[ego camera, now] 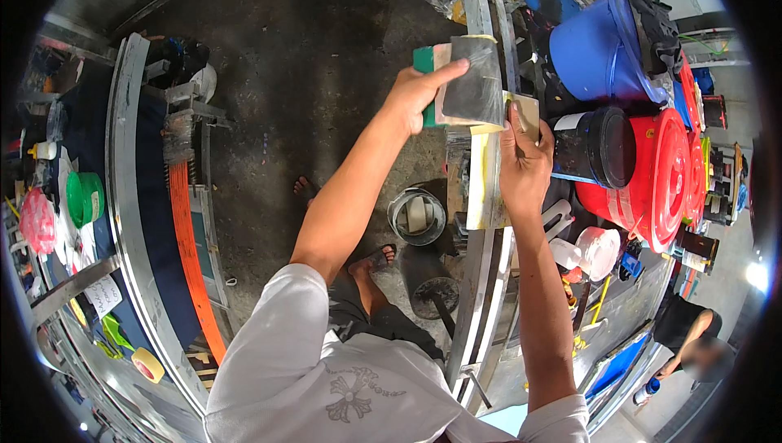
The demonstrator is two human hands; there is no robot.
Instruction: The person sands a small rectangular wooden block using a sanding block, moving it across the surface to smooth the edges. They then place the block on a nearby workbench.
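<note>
My left hand grips a layered bundle. A dark grey sheet like sandpaper lies uppermost, with my thumb on its face, and a green pad edge and a pinkish layer show at the left. Close by on the right, my right hand holds a tan rectangular piece between thumb and fingers, near the bundle's lower right corner. Beneath both hands a pale, yellow-stained strip lies along a metal rail. How the bundle and the tan piece meet is partly hidden by my fingers.
A black lidded bucket, a blue tub and a red lidded tub crowd the right. On the floor stands a metal pail with pieces inside. An orange beam runs at left. Another person is at lower right.
</note>
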